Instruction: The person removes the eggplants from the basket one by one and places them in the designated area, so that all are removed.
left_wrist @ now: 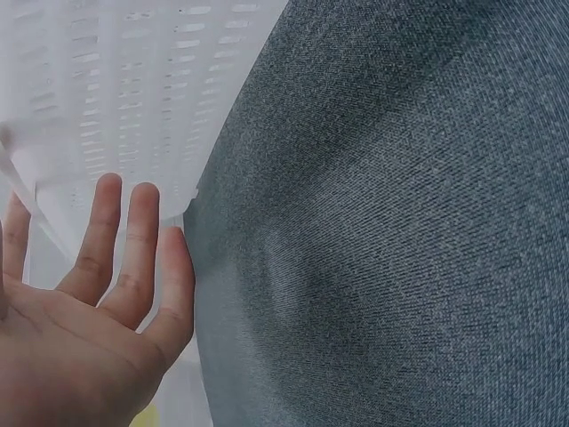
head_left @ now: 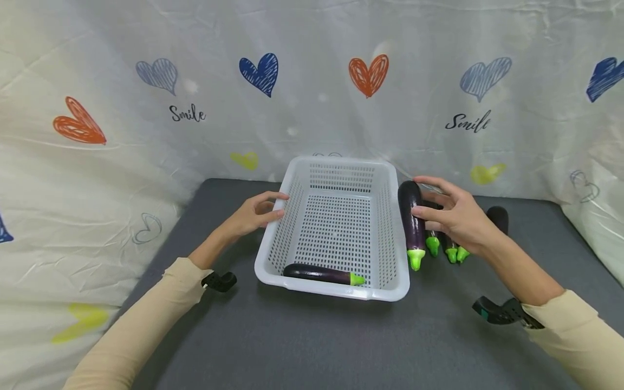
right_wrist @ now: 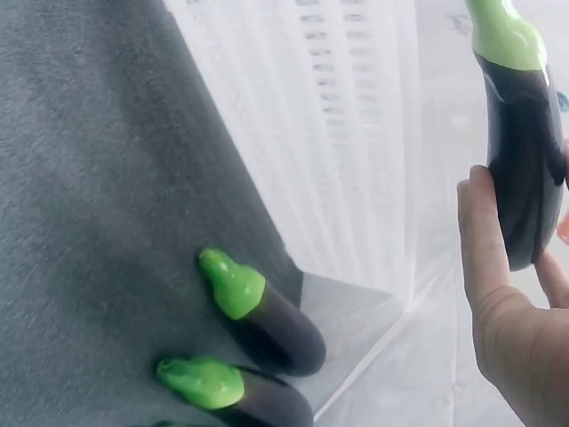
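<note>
A white plastic basket stands in the middle of the table, with one eggplant lying along its near side. At the basket's left rim is my left hand, its thumb and index fingertips touching the edge. In the left wrist view, the other fingers are loosely extended beside the slotted outer wall. My right hand holds a dark purple eggplant between thumb and fingers, raised by the basket's right rim. Its green stem end points toward the near side in the head view.
Several more eggplants lie to the right of the basket, partly hidden by my right hand; two of them, one eggplant and another eggplant, show in the right wrist view. Grey cloth covers the table. A white heart-printed curtain hangs behind.
</note>
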Motion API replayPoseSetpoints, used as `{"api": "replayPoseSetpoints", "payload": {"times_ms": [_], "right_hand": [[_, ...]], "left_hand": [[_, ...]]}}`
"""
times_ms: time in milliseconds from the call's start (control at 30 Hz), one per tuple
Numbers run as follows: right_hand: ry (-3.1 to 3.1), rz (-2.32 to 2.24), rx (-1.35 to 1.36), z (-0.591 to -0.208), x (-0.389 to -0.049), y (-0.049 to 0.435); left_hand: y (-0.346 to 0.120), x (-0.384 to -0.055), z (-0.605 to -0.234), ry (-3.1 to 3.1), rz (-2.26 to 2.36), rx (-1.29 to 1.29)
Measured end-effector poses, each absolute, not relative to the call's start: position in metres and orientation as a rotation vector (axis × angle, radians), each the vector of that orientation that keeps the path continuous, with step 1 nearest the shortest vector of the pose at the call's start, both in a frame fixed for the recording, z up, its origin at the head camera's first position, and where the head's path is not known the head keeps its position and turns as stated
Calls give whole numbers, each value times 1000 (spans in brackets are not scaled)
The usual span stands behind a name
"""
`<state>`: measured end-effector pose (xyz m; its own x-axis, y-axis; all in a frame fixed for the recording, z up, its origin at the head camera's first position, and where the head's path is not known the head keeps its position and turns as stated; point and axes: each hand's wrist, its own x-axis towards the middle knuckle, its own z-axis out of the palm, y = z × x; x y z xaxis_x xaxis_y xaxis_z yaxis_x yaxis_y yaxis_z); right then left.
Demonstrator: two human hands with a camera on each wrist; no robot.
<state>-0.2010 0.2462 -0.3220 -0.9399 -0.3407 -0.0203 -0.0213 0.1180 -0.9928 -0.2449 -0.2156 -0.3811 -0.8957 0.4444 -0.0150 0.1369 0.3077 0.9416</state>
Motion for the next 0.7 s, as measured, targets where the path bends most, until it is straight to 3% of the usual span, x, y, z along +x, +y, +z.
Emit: {"api": "replayPoseSetpoints", "payload": {"times_ms": [700], "right_hand": [[2059,-2034,-399,-328,-176,297]], "left_hand": [[-217,-245,-384,2267,1663,554]]}}
